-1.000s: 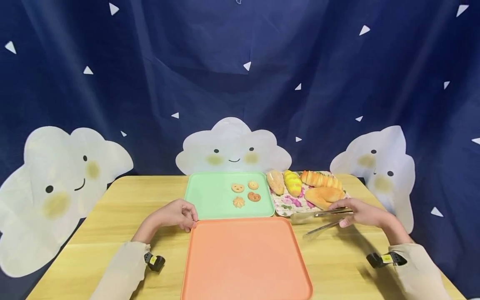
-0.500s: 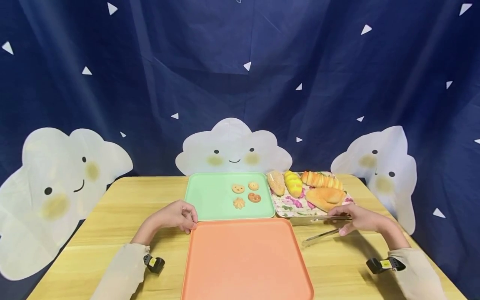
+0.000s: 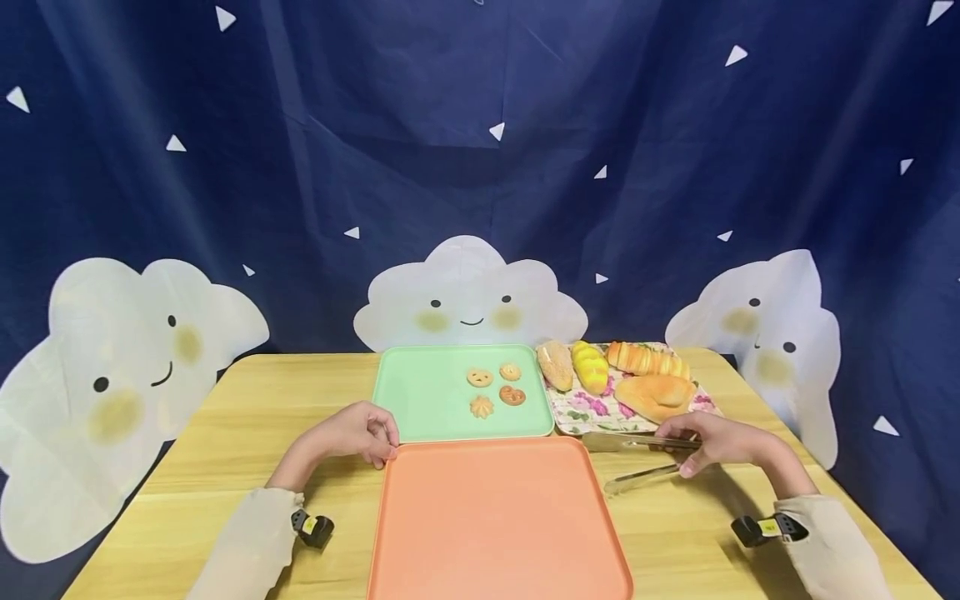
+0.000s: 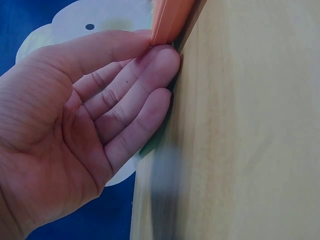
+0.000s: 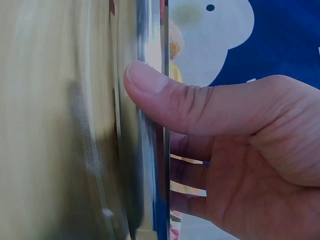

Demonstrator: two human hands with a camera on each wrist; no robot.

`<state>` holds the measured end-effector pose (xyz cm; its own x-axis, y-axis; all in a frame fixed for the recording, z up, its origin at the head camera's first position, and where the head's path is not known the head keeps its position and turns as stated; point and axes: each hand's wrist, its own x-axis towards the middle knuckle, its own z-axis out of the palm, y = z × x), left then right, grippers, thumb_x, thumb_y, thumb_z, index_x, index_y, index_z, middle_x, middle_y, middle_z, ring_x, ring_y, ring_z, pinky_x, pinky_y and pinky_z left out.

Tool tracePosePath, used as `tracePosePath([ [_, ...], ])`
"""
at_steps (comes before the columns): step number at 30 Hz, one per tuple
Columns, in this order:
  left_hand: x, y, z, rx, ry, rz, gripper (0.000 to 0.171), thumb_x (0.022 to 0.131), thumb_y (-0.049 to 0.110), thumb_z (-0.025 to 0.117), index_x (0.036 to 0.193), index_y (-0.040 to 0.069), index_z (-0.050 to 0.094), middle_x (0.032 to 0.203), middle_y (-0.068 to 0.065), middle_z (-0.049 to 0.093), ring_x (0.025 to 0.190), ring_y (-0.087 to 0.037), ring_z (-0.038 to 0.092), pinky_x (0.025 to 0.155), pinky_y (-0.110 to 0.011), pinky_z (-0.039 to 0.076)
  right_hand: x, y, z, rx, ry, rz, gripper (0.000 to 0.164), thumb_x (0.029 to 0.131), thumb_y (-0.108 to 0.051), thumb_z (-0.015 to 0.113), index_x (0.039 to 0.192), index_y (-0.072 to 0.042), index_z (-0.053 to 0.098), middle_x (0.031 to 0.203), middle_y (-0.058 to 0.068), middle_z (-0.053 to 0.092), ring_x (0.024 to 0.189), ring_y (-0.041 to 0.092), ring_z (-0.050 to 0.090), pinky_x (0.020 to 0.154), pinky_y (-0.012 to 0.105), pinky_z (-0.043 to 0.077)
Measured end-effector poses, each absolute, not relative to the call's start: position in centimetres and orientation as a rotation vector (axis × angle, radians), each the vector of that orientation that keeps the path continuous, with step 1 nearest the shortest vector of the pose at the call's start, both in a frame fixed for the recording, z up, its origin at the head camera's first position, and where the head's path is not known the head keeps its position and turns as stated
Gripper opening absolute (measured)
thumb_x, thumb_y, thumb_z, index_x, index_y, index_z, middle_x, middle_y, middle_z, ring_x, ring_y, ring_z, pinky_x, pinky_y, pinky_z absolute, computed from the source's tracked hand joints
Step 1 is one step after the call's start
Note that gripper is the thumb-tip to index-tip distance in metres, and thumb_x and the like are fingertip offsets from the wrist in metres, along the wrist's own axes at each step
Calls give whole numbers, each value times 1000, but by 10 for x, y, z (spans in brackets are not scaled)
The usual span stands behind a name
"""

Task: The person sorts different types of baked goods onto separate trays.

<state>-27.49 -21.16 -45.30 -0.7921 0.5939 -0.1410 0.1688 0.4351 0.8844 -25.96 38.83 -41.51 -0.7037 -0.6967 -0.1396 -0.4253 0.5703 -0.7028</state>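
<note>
My left hand pinches the far left corner of an orange tray. In the left wrist view the thumb lies on the rim of the orange tray, fingertips underneath. My right hand holds metal tongs with thumb on one arm and fingers at the other. The tongs' arms are spread apart, tips pointing left, with nothing between them. They are just in front of a floral tray. In the right wrist view the thumb presses on the shiny tongs.
The floral tray bears a seeded bread, a yellow bread, a striped roll and a brown bun. A green tray left of it carries several cookies, including a pretzel-shaped one. All trays rest on a wooden table.
The right hand and tongs have shifted slightly toward the person, away from the floral tray. The left hand stays at the orange tray's corner; the breads and cookies keep their places.
</note>
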Motion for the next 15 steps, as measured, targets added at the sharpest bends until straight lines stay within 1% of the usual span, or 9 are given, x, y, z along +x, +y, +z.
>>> tracePosePath([
  [6, -272, -212, -452, 640, 2279, 1314, 14, 84, 3, 76, 91, -6, 69, 74, -17, 73, 64, -21, 71, 61, -35, 60, -260, 388, -416, -912, 2398, -927, 49, 80, -15, 83, 120, 5, 63, 114, 23, 68, 103, 3, 60, 89, 22, 49],
  [10, -271, -211, -451, 645, 2284, 1312, 13, 85, 3, 76, 91, -6, 69, 74, -19, 73, 64, -22, 71, 61, -36, 59, -260, 389, -415, -935, 2400, -916, 51, 81, -13, 83, 123, 6, 62, 118, 23, 68, 108, 0, 60, 91, 21, 49],
  [13, -272, -210, -451, 645, 2296, 1299, 13, 85, 3, 76, 91, -5, 69, 73, -19, 73, 64, -22, 71, 61, -35, 59, -261, 388, -411, -978, 2418, -903, 52, 82, -11, 82, 126, 7, 60, 120, 24, 68, 110, 1, 61, 92, 24, 51],
  [15, -272, -210, -451, 643, 2310, 1290, 12, 85, 4, 76, 90, -4, 69, 73, -18, 73, 64, -21, 71, 61, -34, 59, -262, 387, -407, -1011, 2429, -900, 52, 83, -10, 81, 126, 8, 59, 119, 24, 69, 111, 5, 63, 92, 27, 53],
])
